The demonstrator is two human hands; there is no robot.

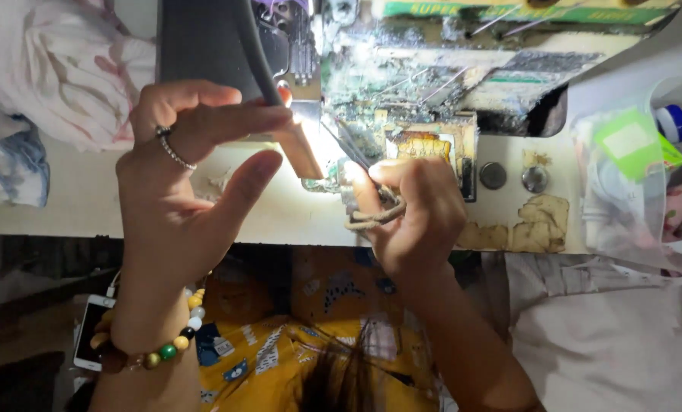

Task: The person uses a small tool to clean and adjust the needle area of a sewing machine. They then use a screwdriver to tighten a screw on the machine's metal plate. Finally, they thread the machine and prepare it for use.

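Seen from above, a person sits at a worn, grimy industrial sewing machine (448, 84) that stands along the far edge of a pale, scuffed worktable (82, 202). The left hand (184, 187), wearing a thin beaded silver ring and a wristband of coloured round beads, is raised above the table near the machine's needle area; its thumb and first fingers are partly curled and pinch a small flat tan strip (304, 149) that angles down toward the brightly lit spot under the needle. The right hand (413, 210) is closed, gripping slim metal tweezers (349, 149) whose tips point up and left into that same lit spot, and it also carries a loop of braided beige cord (375, 216) against the fingers. The two hands are close together but not touching. The glare hides the thread and the needle's eye, so whether anything is caught in the tweezer tips cannot be told. Judging from this pose, fine work at the needle goes best with the tweezers held steady and light, and the left hand keeping its strip clear of the beam of light. Pale floral cloth (51, 69) lies bunched at the table's far left corner, and clear plastic bags (631, 175) at the right edge.
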